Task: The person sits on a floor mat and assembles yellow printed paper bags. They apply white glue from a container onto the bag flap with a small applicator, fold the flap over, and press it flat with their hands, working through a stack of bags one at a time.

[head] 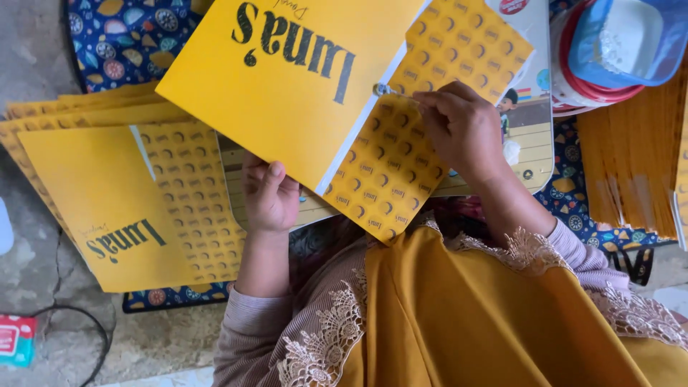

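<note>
Left hand [269, 195] grips the lower edge of a yellow paper bag [301, 79], right hand [462, 129] pinches its patterned side panel [401, 154], stack of flat bags [107, 193] lying just beside.

Home floor workspace: bare concrete floor [29, 57], patterned mat [129, 36], stacked yellow covers [86, 186].

a stack of yellow folders [107, 208] lies on a patterned blue cloth [122, 36]. a red-rimmed tub [595, 79] with a blue lid [623, 39] sits beside orange strips [631, 158]. a red packet [16, 340] and black cable [86, 337] lie on the concrete floor [29, 64].
</note>
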